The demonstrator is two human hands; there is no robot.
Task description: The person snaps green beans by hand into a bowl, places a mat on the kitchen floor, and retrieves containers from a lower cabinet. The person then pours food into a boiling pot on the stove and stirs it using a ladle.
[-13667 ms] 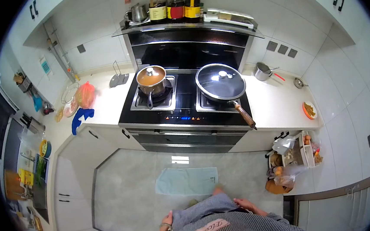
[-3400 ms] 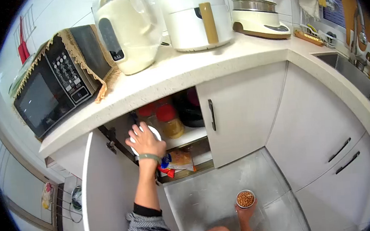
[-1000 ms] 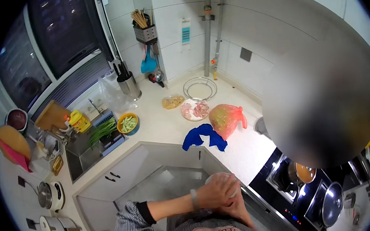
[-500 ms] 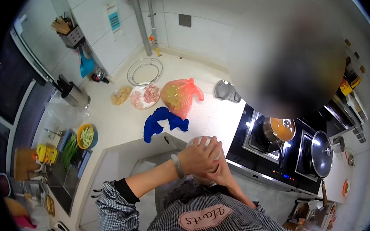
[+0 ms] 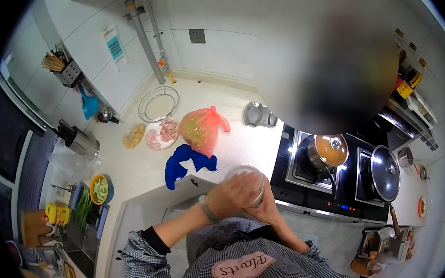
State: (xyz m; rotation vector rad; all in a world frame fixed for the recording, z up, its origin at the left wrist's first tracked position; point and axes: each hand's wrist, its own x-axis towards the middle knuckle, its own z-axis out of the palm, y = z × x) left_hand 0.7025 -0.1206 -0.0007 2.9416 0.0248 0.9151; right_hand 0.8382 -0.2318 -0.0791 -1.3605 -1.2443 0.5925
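Close in front of my body, a round container (image 5: pixel 243 170) with a pale rim and a shiny side is between my two hands. My right hand (image 5: pixel 269 208) is wrapped round its side from the right. Across its top lies my left hand (image 5: pixel 233 193), with a bracelet on the wrist; its fingers are smeared by motion, so their grip is unclear. What the container holds is hidden. Beyond it on the counter lie a dark blue cloth-like piece (image 5: pixel 180 160) and a red plastic bag (image 5: pixel 203 130) with something green inside.
A plate of raw meat (image 5: pixel 162 134), a bag of yellowish pieces (image 5: pixel 134 136) and a wire ring rack (image 5: pixel 158 104) lie farther back. A grey clear-topped part (image 5: pixel 259 115) sits near the hob. On the hob stand a lidded pot (image 5: pixel 328 151) and a lidded pan (image 5: pixel 384 173).
The view has shifted, so counter things appear lower and further left. My left hand has slid a little lower on the container and blurs; more of the container's rim and side shows.
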